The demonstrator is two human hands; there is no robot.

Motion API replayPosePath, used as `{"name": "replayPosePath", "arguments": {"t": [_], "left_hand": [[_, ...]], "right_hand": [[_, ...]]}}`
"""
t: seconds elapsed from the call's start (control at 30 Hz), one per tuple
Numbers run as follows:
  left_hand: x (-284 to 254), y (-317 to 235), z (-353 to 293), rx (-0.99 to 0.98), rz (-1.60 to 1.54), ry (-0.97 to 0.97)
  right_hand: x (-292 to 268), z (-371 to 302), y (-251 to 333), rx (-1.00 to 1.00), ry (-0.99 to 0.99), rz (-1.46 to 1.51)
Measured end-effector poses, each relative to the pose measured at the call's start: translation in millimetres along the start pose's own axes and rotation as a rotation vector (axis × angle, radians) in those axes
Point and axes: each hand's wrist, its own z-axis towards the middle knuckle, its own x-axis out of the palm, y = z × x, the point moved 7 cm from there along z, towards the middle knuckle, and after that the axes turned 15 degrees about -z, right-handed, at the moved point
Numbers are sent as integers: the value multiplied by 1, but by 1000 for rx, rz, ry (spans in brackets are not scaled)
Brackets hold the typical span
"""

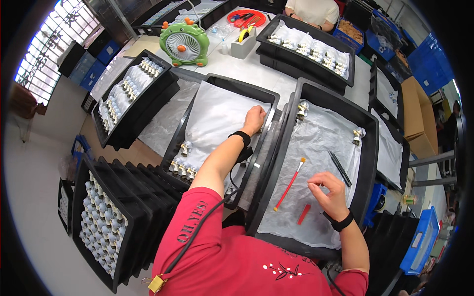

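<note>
My left hand is closed at the right edge of a white paper sheet in the left black tray. Its fingertips are hidden, so what they hold cannot be told. Small pale-topped figurines stand at that tray's near left end. Over the right black tray, my right hand has thumb and fingers curled together; anything in them is too small to make out. Beneath it, on crumpled paper, lie a red-handled brush, a short red piece and a slim black tool.
A figurine and a small group stand in the right tray. Filled trays flank the table. Beyond are a green fan, a tape dispenser and a seated person. Stacked trays rise at the lower left.
</note>
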Motion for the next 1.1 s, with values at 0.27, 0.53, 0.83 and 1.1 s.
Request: {"name": "replayPosePath", "arguments": {"t": [0.27, 0.53, 0.83, 1.1], "left_hand": [[3, -3, -8, -27, -135, 62], [-33, -12, 13, 199, 66, 103], [-156, 22, 83, -104, 833, 142], [-135, 55, 89, -134, 1036, 284]], "right_hand": [[3, -1, 1, 14, 22, -27], [7, 0, 5, -17, 52, -29], [11, 0, -6, 38, 61, -57], [19, -2, -9, 46, 105, -97]]}}
